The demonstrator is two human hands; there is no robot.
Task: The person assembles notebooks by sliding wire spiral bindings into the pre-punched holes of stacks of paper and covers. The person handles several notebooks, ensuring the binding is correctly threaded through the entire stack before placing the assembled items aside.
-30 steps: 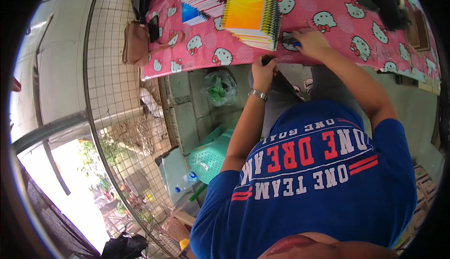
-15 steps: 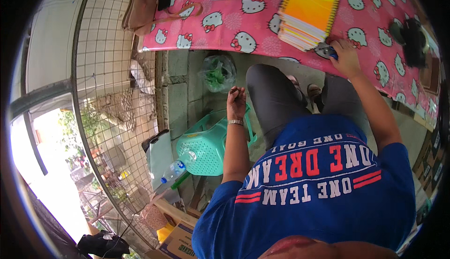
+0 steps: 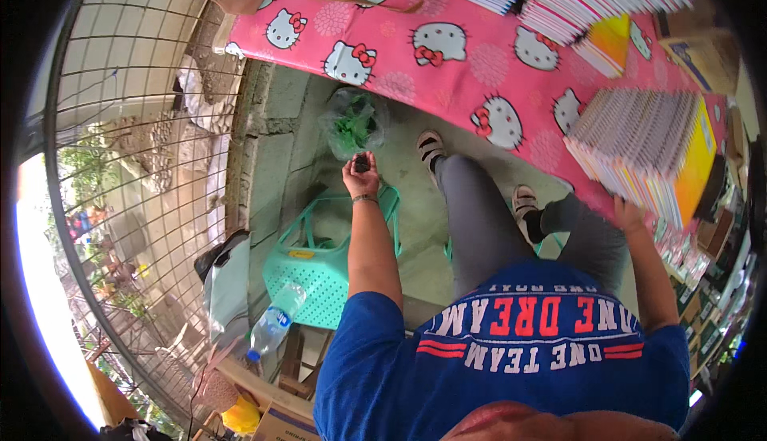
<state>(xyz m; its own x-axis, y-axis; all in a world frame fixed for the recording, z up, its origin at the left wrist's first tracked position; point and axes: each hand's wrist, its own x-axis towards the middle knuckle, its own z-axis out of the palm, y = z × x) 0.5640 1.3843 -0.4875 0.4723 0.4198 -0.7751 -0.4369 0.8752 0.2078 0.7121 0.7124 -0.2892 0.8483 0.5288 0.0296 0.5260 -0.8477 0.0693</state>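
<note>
Curled palm-up round a small dark object (image 3: 362, 162), left hand (image 3: 360, 180) sits mid-frame, likely cupped to stop it dropping; right hand (image 3: 629, 215), grip unreadable, is by the spiral-notebook stack (image 3: 639, 137), frame right.

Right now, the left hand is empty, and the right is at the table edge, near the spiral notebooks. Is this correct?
Not empty: the left hand holds a small dark object, as the head view shows. The right hand is at the table edge, near the spiral notebooks.
</note>
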